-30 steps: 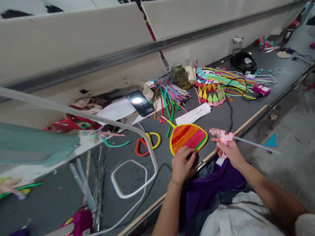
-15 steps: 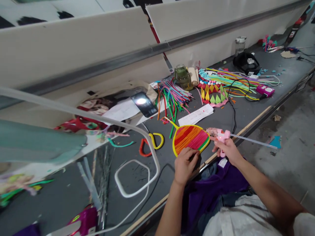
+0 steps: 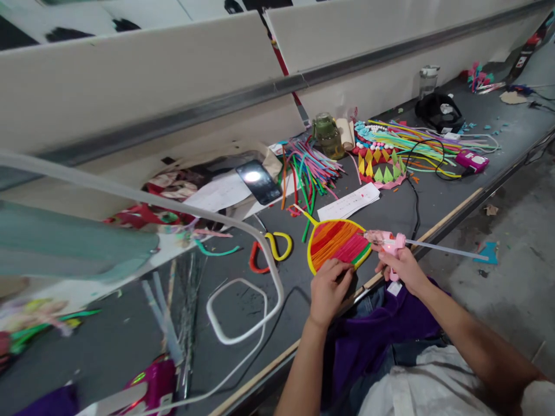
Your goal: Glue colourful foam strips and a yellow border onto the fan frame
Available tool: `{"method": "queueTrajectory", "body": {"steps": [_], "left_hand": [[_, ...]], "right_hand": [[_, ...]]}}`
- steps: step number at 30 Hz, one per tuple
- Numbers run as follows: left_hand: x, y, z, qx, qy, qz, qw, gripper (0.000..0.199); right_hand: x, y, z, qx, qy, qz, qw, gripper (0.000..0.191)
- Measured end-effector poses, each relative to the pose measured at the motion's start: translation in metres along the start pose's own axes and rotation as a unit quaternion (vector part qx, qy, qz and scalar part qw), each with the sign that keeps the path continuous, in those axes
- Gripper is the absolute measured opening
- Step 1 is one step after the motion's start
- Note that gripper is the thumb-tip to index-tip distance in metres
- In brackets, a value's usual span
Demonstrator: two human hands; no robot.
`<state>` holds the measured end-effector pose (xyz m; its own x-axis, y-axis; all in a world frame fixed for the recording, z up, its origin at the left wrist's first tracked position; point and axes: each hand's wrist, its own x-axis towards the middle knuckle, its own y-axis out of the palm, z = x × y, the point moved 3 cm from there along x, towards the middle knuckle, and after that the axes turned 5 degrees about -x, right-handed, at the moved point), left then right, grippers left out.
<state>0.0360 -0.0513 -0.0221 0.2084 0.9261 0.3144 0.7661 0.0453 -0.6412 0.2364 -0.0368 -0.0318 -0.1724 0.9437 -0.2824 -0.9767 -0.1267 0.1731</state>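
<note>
A yellow-rimmed round piece point(image 3: 336, 240) filled with red, orange, pink and green pipe-cleaner strips lies near the table's front edge, its yellow stem pointing up and left. My left hand point(image 3: 328, 289) is closed on its lower rim, fingers curled; the fingertips are partly hidden. In my right hand point(image 3: 403, 267) is a pink hot glue gun point(image 3: 392, 245), its nozzle over the piece's right side. A long translucent glue stick point(image 3: 446, 249) sticks out of the gun's back, and my fingers wrap round the grip.
Behind the piece are a paper slip point(image 3: 349, 202), pipe-cleaner bundles point(image 3: 318, 167), a paper crown point(image 3: 381, 170) and a green jar point(image 3: 327, 136). Scissors point(image 3: 280, 247) lie to the left. A white lamp tube point(image 3: 275, 283) arches across the left side. A phone point(image 3: 259, 182) lies farther back.
The view has shifted slightly, so everything sits a little farther right. The glue gun's nozzle has moved slightly left and down over the piece. Both hands keep their holds.
</note>
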Motion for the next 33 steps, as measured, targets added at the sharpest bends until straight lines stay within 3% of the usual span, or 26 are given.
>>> {"method": "queueTrajectory", "body": {"steps": [13, 19, 25, 33], "left_hand": [[-0.001, 0.0, -0.001, 0.002, 0.009, 0.006, 1.0, 0.015], [0.0, 0.001, -0.002, 0.006, -0.006, 0.005, 1.0, 0.016], [-0.001, 0.003, 0.0, 0.012, -0.021, 0.003, 1.0, 0.016], [0.0, 0.002, -0.002, 0.009, -0.019, 0.002, 1.0, 0.016]], "right_hand": [[-0.007, -0.007, 0.0, -0.022, -0.012, -0.002, 1.0, 0.061], [-0.04, -0.018, -0.007, -0.216, -0.082, 0.016, 0.973, 0.034], [-0.051, -0.004, -0.008, -0.196, -0.166, 0.102, 0.961, 0.048], [-0.049, 0.0, -0.012, -0.206, -0.176, 0.106, 0.957, 0.049]]}}
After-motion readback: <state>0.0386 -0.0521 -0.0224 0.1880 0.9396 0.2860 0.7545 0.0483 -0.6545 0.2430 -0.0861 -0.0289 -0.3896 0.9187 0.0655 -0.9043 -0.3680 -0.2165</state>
